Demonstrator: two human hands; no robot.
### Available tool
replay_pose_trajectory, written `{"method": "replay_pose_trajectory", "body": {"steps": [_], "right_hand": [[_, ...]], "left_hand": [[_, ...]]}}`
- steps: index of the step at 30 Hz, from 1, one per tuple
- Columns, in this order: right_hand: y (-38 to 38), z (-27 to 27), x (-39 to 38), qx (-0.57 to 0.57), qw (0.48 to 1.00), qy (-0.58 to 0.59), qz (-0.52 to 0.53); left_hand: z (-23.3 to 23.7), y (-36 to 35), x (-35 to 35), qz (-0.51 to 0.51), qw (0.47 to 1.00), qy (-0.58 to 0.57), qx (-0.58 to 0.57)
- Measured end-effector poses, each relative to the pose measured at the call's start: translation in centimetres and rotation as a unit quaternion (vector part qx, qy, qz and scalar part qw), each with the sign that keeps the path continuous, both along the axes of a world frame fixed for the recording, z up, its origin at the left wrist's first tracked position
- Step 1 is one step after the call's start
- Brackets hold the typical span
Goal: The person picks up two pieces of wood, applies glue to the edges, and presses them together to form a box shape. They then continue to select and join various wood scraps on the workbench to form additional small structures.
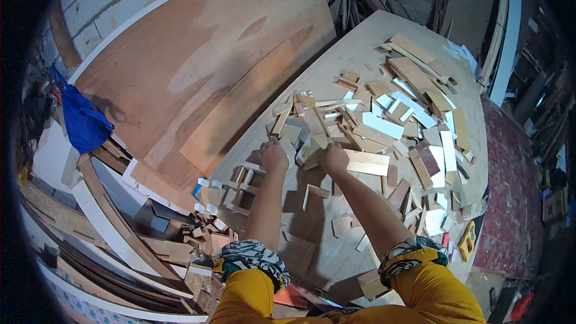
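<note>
My left hand [274, 156] is over the left part of the worktable, its fingers curled at the edge of the wood scraps; what they hold, if anything, is hidden. A thin flat wood piece [290, 132] lies just beyond its fingertips. To the right, my right hand [334, 159] is closed at the edge of a pale wood block [311, 151], fingers partly hidden. Beside that hand lies a light, flat board offcut [367, 162]. Nearer my body, a small L-shaped wood piece [314, 194] rests on the tabletop.
Many wood and white offcuts [384, 125] cover the worktable [372, 33]. Small wooden frames [245, 189] sit at its left edge. A large plywood sheet [198, 54] leans behind, with a blue bag [84, 121] to the left. A yellow tool [467, 241] lies at the right edge.
</note>
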State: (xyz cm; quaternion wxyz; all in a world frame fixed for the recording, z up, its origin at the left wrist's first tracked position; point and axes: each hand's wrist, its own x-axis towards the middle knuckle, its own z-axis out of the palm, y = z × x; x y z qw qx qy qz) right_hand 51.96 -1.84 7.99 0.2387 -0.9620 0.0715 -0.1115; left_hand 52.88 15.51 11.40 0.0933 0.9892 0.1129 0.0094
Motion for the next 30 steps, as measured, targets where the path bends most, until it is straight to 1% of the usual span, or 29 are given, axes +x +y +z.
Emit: {"method": "replay_pose_trajectory", "body": {"steps": [1, 2, 3, 4, 5, 6, 7, 8, 10, 11, 12, 13, 14, 15, 16, 17, 18, 19, 20, 21, 23, 25, 26, 27, 28, 29, 30], "right_hand": [[0.0, 0.1, 0.0, 0.016, 1.0, 0.004, -0.007], [0.1, 0.2, 0.1, 0.033, 0.999, 0.008, -0.014], [-0.1, 0.7, 0.0, 0.035, 0.999, 0.009, -0.014], [-0.6, 1.4, -0.1, 0.073, 0.997, 0.01, 0.021], [-1.1, 2.1, -0.2, 0.11, 0.992, 0.011, 0.055], [-1.8, 2.6, -0.1, 0.107, 0.99, -0.047, 0.078], [-2.3, 2.8, 0.3, 0.102, 0.988, -0.098, 0.062], [-3.5, 3.2, 0.6, 0.114, 0.987, -0.091, 0.07], [-5.8, 5.5, 0.2, 0.144, 0.983, -0.082, 0.08], [-7.1, 6.4, 0.0, 0.162, 0.98, -0.079, 0.081], [-8.7, 6.6, 0.6, 0.213, 0.972, -0.02, 0.098], [-10.2, 7.0, 0.6, 0.41, 0.909, 0.048, 0.06], [-10.5, 10.9, -2.2, 0.461, 0.883, 0.061, 0.059], [-11.3, 12.8, -4.1, 0.5, 0.862, 0.047, 0.076], [-11.8, 15.7, -6.6, 0.533, 0.843, 0.033, 0.073], [-13.3, 15.1, -6.1, 0.579, 0.814, 0.003, 0.048], [-14.4, 16.3, -7.3, 0.623, 0.782, 0.005, 0.032], [-16.3, 16.2, -7.6, 0.669, 0.742, 0.019, 0.025], [-16.2, 18.5, -9.6, 0.677, 0.735, 0.022, 0.002], [-16.3, 19.8, -11.9, 0.698, 0.716, 0.005, 0.015], [-17.9, 20.1, -15.2, 0.702, 0.709, 0.063, 0.004], [-19.9, 17.2, -17.9, 0.722, 0.687, 0.082, 0.015], [-20.9, 15.7, -19.7, 0.723, 0.683, 0.105, 0.021], [-19.7, 17.2, -23.2, 0.72, 0.684, 0.115, 0.006], [-20.1, 14.9, -24.7, 0.753, 0.653, 0.078, -0.022], [-20.7, 14.3, -26.8, 0.733, 0.669, 0.123, -0.001], [-21.6, 13.5, -29.1, 0.746, 0.646, 0.151, 0.055]], "left_hand": [[0.3, 0.1, -0.1, -0.005, 0.998, -0.06, -0.012], [0.7, 0.1, 0.1, -0.005, 0.998, -0.059, -0.01], [2.1, 0.1, 0.0, 0.015, 0.997, -0.035, -0.062], [2.9, 0.1, 0.2, 0.035, 0.993, -0.011, -0.114], [3.5, 0.2, 0.2, 0.034, 0.993, -0.01, -0.112], [3.7, 0.6, 0.1, -0.016, 0.99, -0.093, -0.102], [4.2, 1.0, 0.1, -0.065, 0.978, -0.176, -0.093], [4.8, 1.4, 0.2, -0.068, 0.978, -0.175, -0.092], [6.9, 2.4, 0.1, -0.06, 0.95, -0.262, -0.159], [7.8, 2.8, -0.5, -0.063, 0.95, -0.262, -0.158], [9.4, 2.9, -1.6, -0.085, 0.918, -0.273, -0.275], [10.9, 3.0, -2.7, -0.105, 0.872, -0.279, -0.389], [11.9, 3.3, -3.7, -0.117, 0.813, -0.227, -0.523], [13.0, 3.5, -5.0, -0.12, 0.736, -0.168, -0.645], [14.8, 3.4, -7.0, -0.13, 0.69, -0.148, -0.696], [16.4, 3.4, -9.3, -0.135, 0.641, -0.126, -0.745], [17.4, 3.4, -11.4, -0.127, 0.644, -0.114, -0.746], [18.3, 3.5, -13.2, -0.129, 0.594, -0.11, -0.786], [18.6, 3.6, -14.5, -0.133, 0.542, -0.108, -0.823], [18.5, 3.9, -15.6, -0.133, 0.544, -0.101, -0.822], [18.2, 4.6, -18.7, -0.056, 0.495, -0.111, -0.86], [17.3, 5.0, -22.3, -0.062, 0.502, -0.099, -0.857], [16.7, 4.9, -24.3, -0.075, 0.526, -0.093, -0.842], [16.3, 4.8, -26.5, -0.087, 0.548, -0.089, -0.827], [16.3, 3.6, -29.1, -0.081, 0.575, -0.096, -0.808], [16.3, 2.1, -31.7, -0.074, 0.602, -0.105, -0.788], [14.6, 1.9, -33.6, -0.095, 0.61, -0.074, -0.784]]}}
